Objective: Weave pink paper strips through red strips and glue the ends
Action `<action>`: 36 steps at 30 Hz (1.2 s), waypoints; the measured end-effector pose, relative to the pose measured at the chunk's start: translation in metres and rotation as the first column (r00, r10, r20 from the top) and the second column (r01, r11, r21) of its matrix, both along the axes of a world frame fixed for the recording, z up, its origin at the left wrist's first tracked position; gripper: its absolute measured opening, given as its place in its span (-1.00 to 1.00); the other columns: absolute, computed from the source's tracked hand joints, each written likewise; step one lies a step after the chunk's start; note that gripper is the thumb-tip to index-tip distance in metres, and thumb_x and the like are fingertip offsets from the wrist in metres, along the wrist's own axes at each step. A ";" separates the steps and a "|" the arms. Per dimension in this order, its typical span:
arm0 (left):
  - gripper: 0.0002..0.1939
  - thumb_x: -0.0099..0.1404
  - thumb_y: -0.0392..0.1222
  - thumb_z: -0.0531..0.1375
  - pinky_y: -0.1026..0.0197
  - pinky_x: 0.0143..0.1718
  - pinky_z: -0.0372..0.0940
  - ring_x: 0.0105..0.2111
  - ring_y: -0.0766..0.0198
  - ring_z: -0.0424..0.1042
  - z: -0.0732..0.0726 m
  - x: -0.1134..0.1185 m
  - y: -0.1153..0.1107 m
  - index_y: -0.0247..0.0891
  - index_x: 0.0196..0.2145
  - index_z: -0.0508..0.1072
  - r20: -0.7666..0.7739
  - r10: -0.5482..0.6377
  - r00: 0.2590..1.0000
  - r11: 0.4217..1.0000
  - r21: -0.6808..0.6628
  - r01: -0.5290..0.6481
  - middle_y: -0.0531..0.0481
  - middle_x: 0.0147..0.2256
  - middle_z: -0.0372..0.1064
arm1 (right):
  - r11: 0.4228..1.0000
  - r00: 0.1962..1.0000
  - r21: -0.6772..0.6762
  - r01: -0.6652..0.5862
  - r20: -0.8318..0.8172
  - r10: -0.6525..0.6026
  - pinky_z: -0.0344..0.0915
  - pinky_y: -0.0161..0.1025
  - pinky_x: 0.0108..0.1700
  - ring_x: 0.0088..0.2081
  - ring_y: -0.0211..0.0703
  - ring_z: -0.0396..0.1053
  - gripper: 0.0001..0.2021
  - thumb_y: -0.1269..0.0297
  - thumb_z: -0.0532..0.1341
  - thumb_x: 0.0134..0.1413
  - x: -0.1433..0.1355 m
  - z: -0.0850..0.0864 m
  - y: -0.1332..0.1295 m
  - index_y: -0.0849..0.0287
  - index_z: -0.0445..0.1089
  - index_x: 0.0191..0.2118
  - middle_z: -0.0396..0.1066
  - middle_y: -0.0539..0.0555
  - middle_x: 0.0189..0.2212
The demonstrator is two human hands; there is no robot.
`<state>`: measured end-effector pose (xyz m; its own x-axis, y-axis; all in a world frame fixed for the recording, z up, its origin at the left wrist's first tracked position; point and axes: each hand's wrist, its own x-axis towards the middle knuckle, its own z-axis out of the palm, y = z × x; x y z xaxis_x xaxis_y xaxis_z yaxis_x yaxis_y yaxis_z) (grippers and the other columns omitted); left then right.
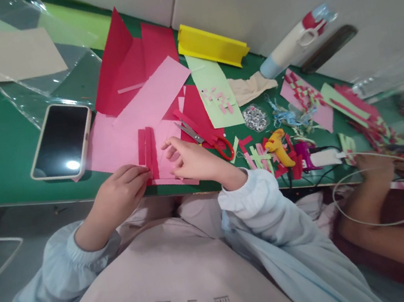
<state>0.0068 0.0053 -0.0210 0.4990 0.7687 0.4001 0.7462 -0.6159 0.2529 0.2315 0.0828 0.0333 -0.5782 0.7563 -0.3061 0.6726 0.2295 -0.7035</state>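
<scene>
Two red paper strips point(151, 149) lie on pink paper point(104, 142) at near center, where I see the left hand point(125, 186) touching their near ends, pinching or pressing, I cannot tell, probably to steady them; the right hand point(192, 160) hovers, fingers apart, seemingly empty.

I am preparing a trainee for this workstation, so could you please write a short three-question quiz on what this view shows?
1. True or false: the phone lies nearer the right hand than the left hand.
2. What are the fingers of the left hand touching?
3. Fill in the blank: the long, trough-shaped piece near the wall is ____ in colour.

Key:
1. False; the phone is nearer the left hand.
2. The lower ends of the red strips.
3. Yellow.
</scene>
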 end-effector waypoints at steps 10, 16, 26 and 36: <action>-0.58 0.31 -0.47 0.09 0.16 -0.36 0.35 -0.25 0.12 0.44 0.012 0.007 -0.006 -0.16 0.04 0.46 -0.330 0.028 0.943 0.996 0.085 0.001 -0.13 -0.13 0.46 | 0.978 0.923 -0.208 0.033 -0.370 -0.109 0.35 -0.34 -0.28 -0.35 -0.34 0.38 -0.61 0.53 0.18 -0.11 -0.002 -0.001 0.008 0.09 0.24 -0.10 0.38 -0.04 -0.24; -0.42 0.31 -0.47 0.09 0.17 -0.35 0.31 -0.29 0.14 0.40 0.017 0.010 -0.006 -0.05 0.22 0.31 -0.429 0.012 0.903 0.999 0.049 0.010 -0.12 -0.17 0.43 | 0.974 0.906 -0.226 0.027 -0.406 -0.119 0.30 -0.37 -0.36 -0.36 -0.35 0.34 -0.60 0.51 0.21 -0.14 -0.002 0.008 0.007 0.09 0.23 -0.11 0.31 -0.03 -0.25; -0.50 0.33 -0.44 0.10 0.15 -0.30 0.33 -0.24 0.12 0.40 0.016 0.010 -0.007 -0.19 0.19 0.35 -0.448 0.018 0.894 0.999 0.051 0.005 -0.14 -0.17 0.41 | 0.981 0.969 -0.176 0.075 -0.219 -0.114 0.31 -0.38 -0.40 -0.37 -0.30 0.40 -0.71 0.58 0.16 -0.01 0.004 0.008 0.046 0.20 0.36 -0.14 0.41 0.04 -0.31; -0.48 0.32 -0.45 0.10 0.15 -0.25 0.35 -0.25 0.14 0.40 0.013 0.010 -0.006 -0.23 0.21 0.33 -0.426 0.011 0.905 0.998 0.054 0.013 -0.13 -0.17 0.41 | 0.913 0.990 -0.400 0.085 -0.069 -0.122 0.15 -0.45 -0.64 -0.70 -0.41 0.21 -0.68 0.47 0.20 0.17 -0.032 -0.007 0.076 0.24 0.29 -0.61 0.23 -0.08 -0.77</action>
